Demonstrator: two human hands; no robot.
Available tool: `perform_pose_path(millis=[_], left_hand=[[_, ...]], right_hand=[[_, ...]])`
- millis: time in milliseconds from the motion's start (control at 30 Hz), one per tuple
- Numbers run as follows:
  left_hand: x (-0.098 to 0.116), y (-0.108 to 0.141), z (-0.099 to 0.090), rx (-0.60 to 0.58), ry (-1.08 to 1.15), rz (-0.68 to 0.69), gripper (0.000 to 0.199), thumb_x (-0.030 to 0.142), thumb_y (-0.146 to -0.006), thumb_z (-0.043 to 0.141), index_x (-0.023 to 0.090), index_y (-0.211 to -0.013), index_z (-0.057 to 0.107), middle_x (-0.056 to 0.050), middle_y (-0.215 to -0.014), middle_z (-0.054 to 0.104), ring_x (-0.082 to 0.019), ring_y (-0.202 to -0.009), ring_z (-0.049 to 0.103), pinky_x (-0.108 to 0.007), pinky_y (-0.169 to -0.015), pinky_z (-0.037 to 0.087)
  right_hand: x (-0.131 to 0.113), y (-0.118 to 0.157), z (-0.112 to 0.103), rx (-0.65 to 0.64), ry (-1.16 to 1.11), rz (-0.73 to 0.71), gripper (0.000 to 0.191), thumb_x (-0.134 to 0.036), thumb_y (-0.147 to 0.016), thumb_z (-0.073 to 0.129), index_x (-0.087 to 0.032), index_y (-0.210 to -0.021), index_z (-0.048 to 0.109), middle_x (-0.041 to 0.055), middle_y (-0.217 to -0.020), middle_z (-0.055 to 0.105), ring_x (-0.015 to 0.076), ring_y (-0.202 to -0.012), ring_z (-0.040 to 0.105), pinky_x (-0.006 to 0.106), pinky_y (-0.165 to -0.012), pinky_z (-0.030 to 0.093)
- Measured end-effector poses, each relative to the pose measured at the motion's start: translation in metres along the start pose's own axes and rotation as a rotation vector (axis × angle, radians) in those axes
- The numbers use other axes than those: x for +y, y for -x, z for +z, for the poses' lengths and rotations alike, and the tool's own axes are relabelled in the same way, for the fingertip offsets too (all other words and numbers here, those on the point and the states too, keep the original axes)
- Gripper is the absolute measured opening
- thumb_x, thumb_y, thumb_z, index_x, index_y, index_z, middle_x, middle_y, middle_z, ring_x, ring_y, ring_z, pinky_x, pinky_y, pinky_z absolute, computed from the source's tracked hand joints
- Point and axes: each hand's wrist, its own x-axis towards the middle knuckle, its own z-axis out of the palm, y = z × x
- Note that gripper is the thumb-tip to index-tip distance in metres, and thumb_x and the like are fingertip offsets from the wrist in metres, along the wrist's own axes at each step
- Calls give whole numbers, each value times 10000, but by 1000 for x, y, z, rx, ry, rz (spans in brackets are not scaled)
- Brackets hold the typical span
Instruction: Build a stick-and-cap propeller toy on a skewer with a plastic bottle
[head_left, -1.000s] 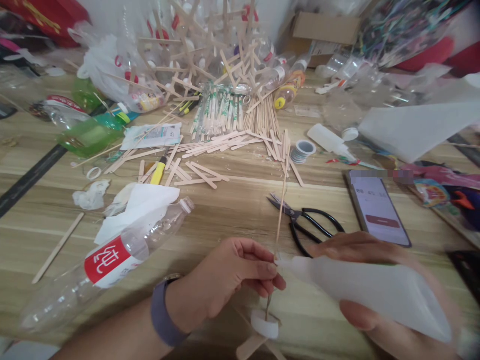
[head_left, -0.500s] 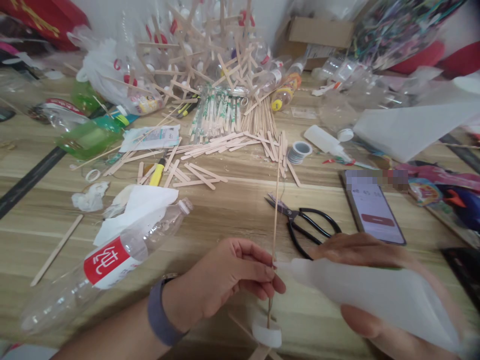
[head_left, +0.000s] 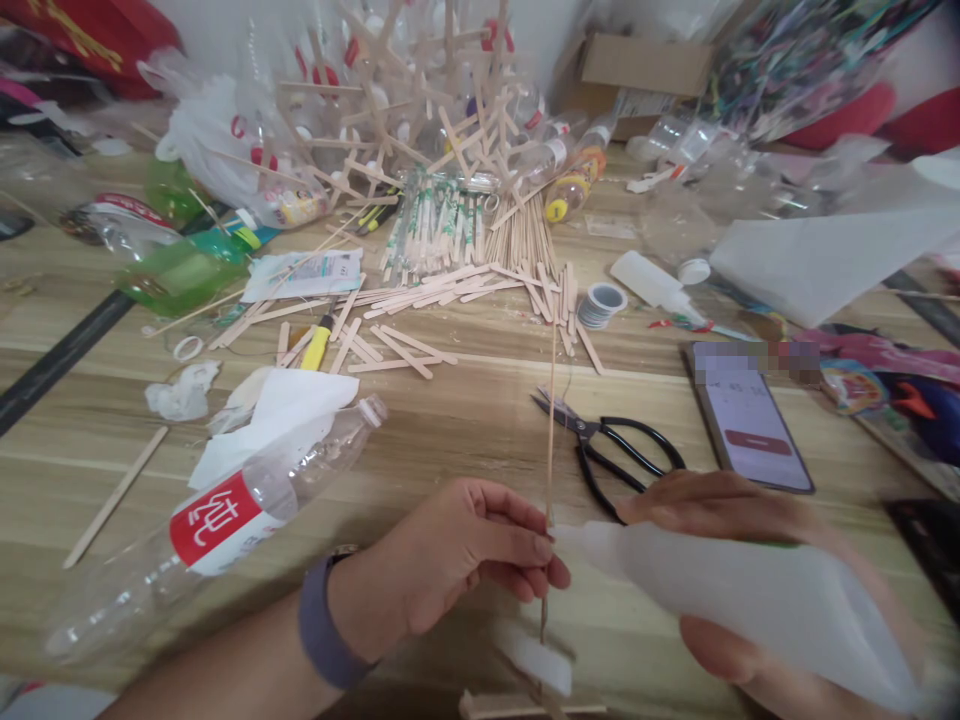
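Observation:
My left hand (head_left: 480,540) pinches a thin wooden skewer (head_left: 551,440) that stands roughly upright. Below the fingers, the skewer runs down to a white cap-like piece (head_left: 540,662), blurred, with flat wooden sticks (head_left: 525,706) under it at the bottom edge. Wrapped round a white squeeze bottle (head_left: 735,590) is my right hand (head_left: 720,495). The bottle lies tilted, its narrow nozzle pointing left and meeting the skewer at my left fingertips. Whether glue comes out of it cannot be seen. Black-handled scissors (head_left: 600,440) lie just beyond my right hand.
An empty plastic bottle (head_left: 217,530) lies on the left by white paper (head_left: 277,410). Craft sticks (head_left: 442,285), a wire spool (head_left: 601,305) and a second squeeze bottle (head_left: 652,285) lie farther back. A phone (head_left: 750,420) rests on the right. Plastic bottles crowd the back.
The white piece and the sticks at the skewer's lower end have turned and shifted slightly. Both hands keep nearly the same place and hold, with the nozzle still at the skewer.

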Motion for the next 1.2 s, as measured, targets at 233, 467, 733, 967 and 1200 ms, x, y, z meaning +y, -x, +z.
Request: perform_pose_path(millis=[233,467,733,967,1200], left_hand=[[-1,0,0,16,1,-19,232,203,-558,811,127,-688,634,-39,-627,715,-72,-487,581,-191,-533,421],[-1,0,-1,15,-15,-2,255,224,-561,821,121,-699,633,-36,-637,710,-74,-503,578,-199,-542,413],[2,2,-1,2,9,28,207,186,-589,805,126,-702,642,-31,-638,715,-69,-506,589,-183,-541,429],[1,3,-1,13,9,30,234,212,-575,817,126,-701,640,-33,-643,716,-66,-503,587,-177,-536,437],[2,2,0,32,14,23,258,219,-559,830,125,-695,633,-33,-642,709,-71,-508,580,-189,-548,428]], right_hand=[[3,2,-2,-56,-72,-72,258,-530,-834,600,-306,-961,613,49,-725,712,250,-624,704,354,-495,590],[3,-1,0,-37,-90,-66,247,-497,-802,653,-297,-943,618,49,-708,711,252,-597,696,355,-468,577],[1,-7,-2,3,-208,58,278,-538,-820,628,-291,-948,638,48,-755,720,221,-670,674,315,-555,574],[7,-5,-4,38,-206,98,284,-551,-810,626,-312,-960,653,58,-792,722,253,-723,669,367,-597,574],[1,-10,-5,-20,-142,0,290,-581,-802,615,-320,-928,631,50,-707,720,252,-623,685,358,-519,573]])
